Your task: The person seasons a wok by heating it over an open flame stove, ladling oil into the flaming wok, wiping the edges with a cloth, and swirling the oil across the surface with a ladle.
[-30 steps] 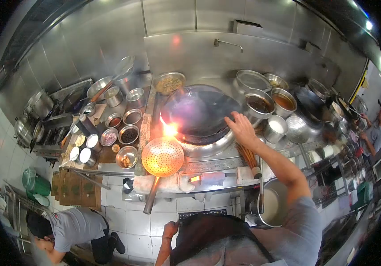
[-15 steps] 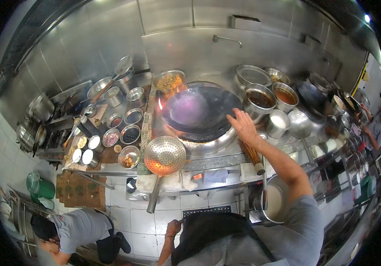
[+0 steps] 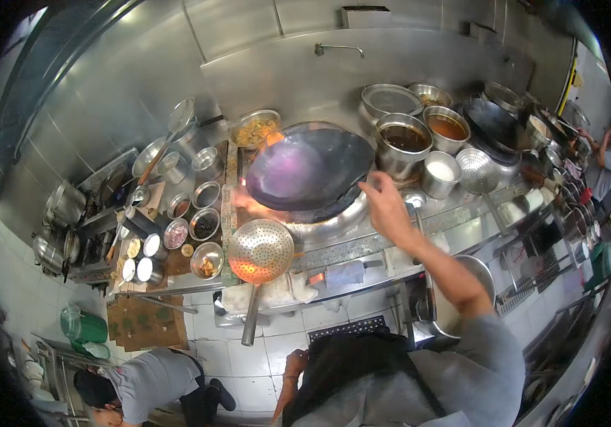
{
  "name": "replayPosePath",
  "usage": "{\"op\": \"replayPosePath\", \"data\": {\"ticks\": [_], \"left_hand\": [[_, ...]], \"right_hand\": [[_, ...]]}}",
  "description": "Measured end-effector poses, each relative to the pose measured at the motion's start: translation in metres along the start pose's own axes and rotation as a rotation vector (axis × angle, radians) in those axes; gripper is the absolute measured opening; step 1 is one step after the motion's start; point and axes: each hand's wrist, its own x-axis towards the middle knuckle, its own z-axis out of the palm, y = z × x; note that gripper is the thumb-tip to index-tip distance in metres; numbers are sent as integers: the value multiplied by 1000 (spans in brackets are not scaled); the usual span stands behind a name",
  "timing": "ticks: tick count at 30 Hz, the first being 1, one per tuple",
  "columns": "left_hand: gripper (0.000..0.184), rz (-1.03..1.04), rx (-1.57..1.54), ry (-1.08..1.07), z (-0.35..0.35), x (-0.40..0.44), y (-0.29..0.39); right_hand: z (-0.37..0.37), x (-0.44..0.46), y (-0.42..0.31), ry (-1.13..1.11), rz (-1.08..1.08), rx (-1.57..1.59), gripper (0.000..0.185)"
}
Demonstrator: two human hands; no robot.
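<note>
A large black wok point(image 3: 305, 169) sits tilted over the lit burner, with flames at its left side and a purple glare on its inner surface. My right hand point(image 3: 389, 206) is at the wok's right front rim, thumb and fingers pinched on its edge. Low by the dark apron point(image 3: 362, 377), my left hand point(image 3: 295, 363) is curled closed; whether anything is in it is hidden. In front of the wok, a perforated strainer point(image 3: 261, 249) rests with its handle pointing toward me.
Right of the wok stand pots of dark sauce point(image 3: 403, 136) and orange liquid point(image 3: 448, 128). Ingredient bowls point(image 3: 206, 223) cover the left counter. A bent-over person point(image 3: 152, 384) is at lower left; another person point(image 3: 608, 167) is far right. A large pot point(image 3: 472, 285) stands below the counter.
The head view has shifted, moving the stove slightly left and up in the picture. The wok is more tilted, its right side raised, with my right hand still at its rim.
</note>
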Motion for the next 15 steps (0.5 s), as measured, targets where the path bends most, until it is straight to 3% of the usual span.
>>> {"op": "replayPosePath", "data": {"ticks": [3,5,7,9,11,13,15], "left_hand": [[46,-27,-57,-20,9,1,-4],[46,-21,-42,-43,10,0,2],[47,-28,30,-119,9,2,8],[49,-47,158,-246,3,9,15],[51,22,62,-198,-5,8,25],[54,31,22,-191,-13,10,39],[53,15,34,-225,-16,15,51]], "right_hand": [[-16,-55,-29,-15,133,218,27],[-4,-115,-38,-240,464,487,22],[29,-192,-35,-384,503,579,22],[41,-254,-30,-831,456,453,25],[64,-327,-5,-1141,373,368,28],[76,-387,14,-1199,521,236,30],[44,-365,8,-1333,742,81,32]]}}
